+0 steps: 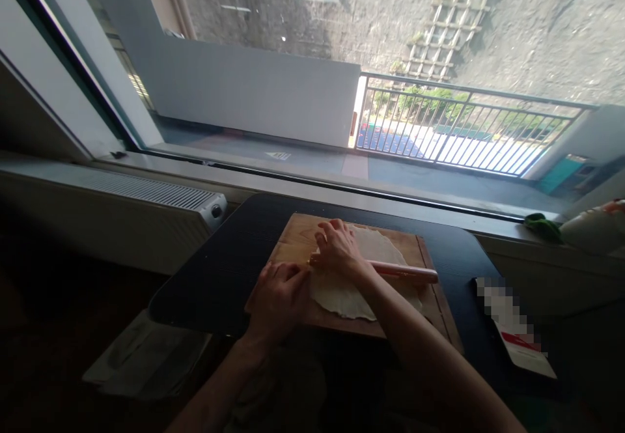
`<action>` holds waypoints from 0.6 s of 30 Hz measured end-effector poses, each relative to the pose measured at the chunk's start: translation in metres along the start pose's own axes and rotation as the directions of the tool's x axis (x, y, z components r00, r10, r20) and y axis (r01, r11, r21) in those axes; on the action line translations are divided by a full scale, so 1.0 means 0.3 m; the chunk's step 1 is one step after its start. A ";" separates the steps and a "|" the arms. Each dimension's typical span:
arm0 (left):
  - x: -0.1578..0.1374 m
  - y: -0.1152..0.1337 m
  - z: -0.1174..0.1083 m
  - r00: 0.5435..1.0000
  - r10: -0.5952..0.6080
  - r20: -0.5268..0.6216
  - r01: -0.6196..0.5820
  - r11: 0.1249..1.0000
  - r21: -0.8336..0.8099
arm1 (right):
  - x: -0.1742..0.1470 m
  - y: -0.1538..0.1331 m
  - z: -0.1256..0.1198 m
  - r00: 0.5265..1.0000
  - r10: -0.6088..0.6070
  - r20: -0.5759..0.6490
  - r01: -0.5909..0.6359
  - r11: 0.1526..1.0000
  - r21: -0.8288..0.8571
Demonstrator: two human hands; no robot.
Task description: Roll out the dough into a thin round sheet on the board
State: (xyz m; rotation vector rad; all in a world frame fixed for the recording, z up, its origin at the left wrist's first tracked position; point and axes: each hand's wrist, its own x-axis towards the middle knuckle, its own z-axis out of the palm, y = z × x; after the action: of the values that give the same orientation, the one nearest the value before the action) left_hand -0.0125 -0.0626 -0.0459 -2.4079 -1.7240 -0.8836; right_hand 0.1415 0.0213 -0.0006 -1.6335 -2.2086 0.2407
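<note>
A sheet of pale, flattened dough point(344, 299) with an uneven edge lies on a wooden board point(297, 230). Across it rests a rolling pin point(405, 270). My right hand point(338, 244) reaches over the pin's left part, its palm above the pin and its slightly bent fingers apart on the dough's far side. At the left of the board is my left hand point(280, 290), fingers loosely bent and apart, thumb towards the dough's left edge. Whether that thumb touches the dough or the pin's end I cannot tell. My right forearm hides part of the dough.
The board sits on a dark table point(219, 270) by a window. A phone-like flat object point(530, 358), partly blurred, lies at the table's right. A radiator point(161, 198) stands to the left. Papers point(146, 355) lie low at the left, and a white pot point(593, 228) is on the sill.
</note>
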 end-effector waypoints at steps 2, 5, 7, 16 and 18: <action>-0.005 -0.001 0.001 1.000 -0.005 -0.010 0.005 1.000 0.000 | 0.024 -0.020 0.048 1.000 -0.007 -0.024 0.005 0.999 -0.050; -0.011 0.000 -0.002 1.000 -0.004 -0.016 0.004 1.000 -0.009 | 0.044 -0.008 0.073 0.997 0.025 -0.070 -0.033 0.992 -0.118; -0.012 0.001 -0.004 1.000 -0.006 -0.023 0.006 1.000 -0.017 | 0.045 0.001 0.079 0.994 0.072 -0.078 -0.083 0.986 -0.146; -0.012 0.006 0.000 0.999 -0.022 -0.035 0.021 0.999 -0.030 | 0.016 -0.008 0.117 0.989 0.030 -0.146 -0.058 0.980 -0.189; -0.011 0.006 0.000 0.999 -0.024 -0.040 0.023 0.999 -0.028 | 0.028 -0.013 0.118 0.985 0.070 -0.156 -0.097 0.979 -0.177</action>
State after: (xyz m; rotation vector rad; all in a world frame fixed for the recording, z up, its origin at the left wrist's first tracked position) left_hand -0.0115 -0.0662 -0.0470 -2.3738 -1.7408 -0.9582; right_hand 0.1217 0.0310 -0.0299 -1.7807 -2.1041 -0.0648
